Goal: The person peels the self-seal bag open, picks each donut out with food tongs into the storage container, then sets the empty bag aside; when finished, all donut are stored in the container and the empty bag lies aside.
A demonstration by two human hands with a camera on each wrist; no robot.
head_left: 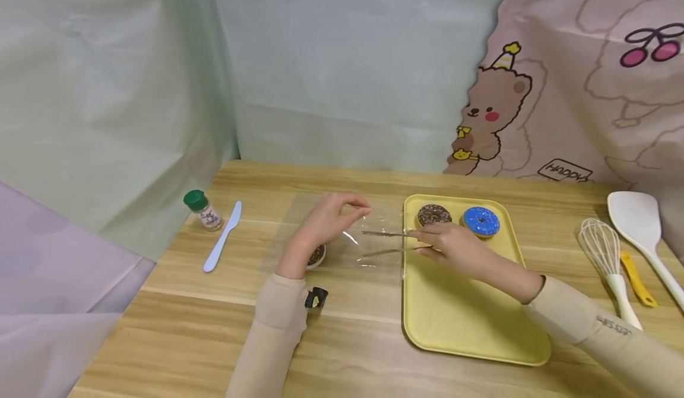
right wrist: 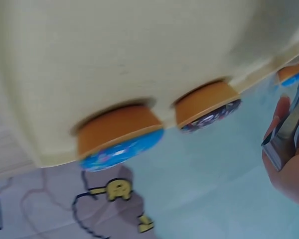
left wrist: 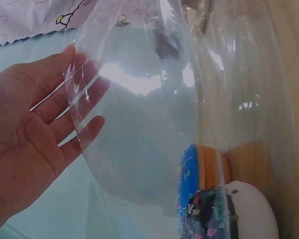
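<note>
My left hand [head_left: 357,211] pinches the top edge of a clear plastic bag [head_left: 342,237] lying on the wooden table [head_left: 214,321]. In the left wrist view the film [left wrist: 139,99] drapes over the fingers [left wrist: 70,94]. My right hand [head_left: 430,245] grips metal tongs [head_left: 382,233], whose tips reach into the bag's mouth; nothing is between them. The right wrist view shows the tongs [right wrist: 285,133] against my fingers [right wrist: 291,174]. A chocolate sprinkled donut [head_left: 434,214] and a blue donut [head_left: 481,221] sit at the far end of a yellow tray [head_left: 470,321]. Another dark donut [head_left: 316,256] lies by my left wrist.
A green-capped shaker [head_left: 203,209] and a pale blue plastic knife [head_left: 222,236] lie at the left. A whisk [head_left: 604,255], a white spatula [head_left: 641,226] and a yellow tool [head_left: 637,279] lie at the right. A small black clip [head_left: 316,297] sits near my left sleeve. Curtains hang behind.
</note>
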